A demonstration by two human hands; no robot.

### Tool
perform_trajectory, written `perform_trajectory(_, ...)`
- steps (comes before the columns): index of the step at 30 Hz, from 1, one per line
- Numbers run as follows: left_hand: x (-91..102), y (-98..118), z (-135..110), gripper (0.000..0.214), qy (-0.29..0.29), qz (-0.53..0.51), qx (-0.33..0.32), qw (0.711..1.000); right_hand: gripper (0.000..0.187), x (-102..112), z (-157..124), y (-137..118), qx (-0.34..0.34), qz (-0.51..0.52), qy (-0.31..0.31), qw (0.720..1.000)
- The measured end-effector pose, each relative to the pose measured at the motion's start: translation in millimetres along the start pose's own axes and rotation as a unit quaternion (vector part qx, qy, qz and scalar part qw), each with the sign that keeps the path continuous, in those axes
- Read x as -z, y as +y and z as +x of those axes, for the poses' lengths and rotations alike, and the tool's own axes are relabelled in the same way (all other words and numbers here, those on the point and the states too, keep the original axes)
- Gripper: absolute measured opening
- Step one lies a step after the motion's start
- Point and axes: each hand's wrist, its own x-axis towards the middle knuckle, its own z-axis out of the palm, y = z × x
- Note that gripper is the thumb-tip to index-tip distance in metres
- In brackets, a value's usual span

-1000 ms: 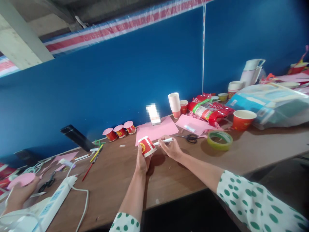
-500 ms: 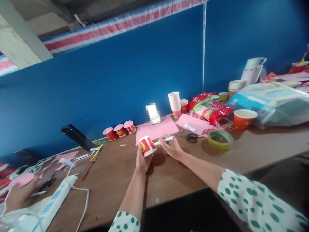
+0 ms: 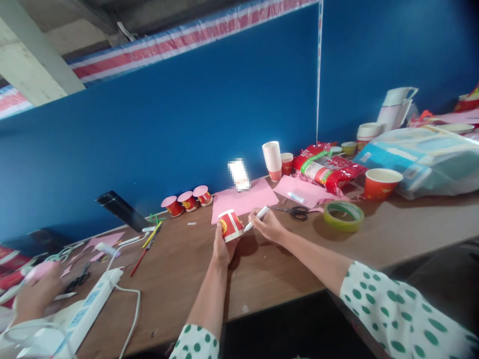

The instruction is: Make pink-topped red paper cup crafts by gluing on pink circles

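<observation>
My left hand (image 3: 221, 248) is closed round a small red paper cup (image 3: 229, 225) with a white rim, held tilted above the brown table (image 3: 179, 279). My right hand (image 3: 270, 227) pinches a white marker (image 3: 256, 218) whose tip touches the cup's side. Both forearms reach in from the bottom, with green-dotted white sleeves. A pink paper sheet (image 3: 243, 200) lies just behind the cup.
Three red cups with pink lids (image 3: 186, 200), black scissors (image 3: 297, 212), a green tape roll (image 3: 343, 215), stacked white cups (image 3: 272, 158), red packets (image 3: 326, 169) and an orange cup (image 3: 381, 183) stand behind. A power strip (image 3: 88, 309), pens and another person's hand (image 3: 35, 294) are at left.
The marker has swung from lying nearly level to pointing steeply down at the cup. The other person's hand at left has shifted slightly. The view has drifted a little.
</observation>
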Motion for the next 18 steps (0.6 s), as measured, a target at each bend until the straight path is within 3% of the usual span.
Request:
perform_trajectory(4, -3.9, 4.8, -2.4, 0.049, 0.019, -0.025, 0.007, 0.999, 0.031, -2.1, 3.7, 5.1, -0.035, 0.078, 0.091, 0.992)
perform_trajectory(8, -5.1, 10.2, -4.7, 0.049, -0.002, -0.064, 0.018, 0.998, 0.031, -1.8, 2.9, 5.3, 0.001, -0.017, 0.149, 0.989)
perform_trajectory(12, -2.6, 12.1, -4.5, 0.044, -0.017, -0.095, 0.021, 0.995, 0.023, -2.1, -2.6, 5.4, 0.081, -0.155, 0.136, 0.975)
perform_trajectory(18, -1.5, 12.3, -2.7, 0.041, 0.02, -0.091, 0.03, 0.995, 0.021, -8.2, -9.2, 15.6, 0.165, -0.226, 0.09, 0.956)
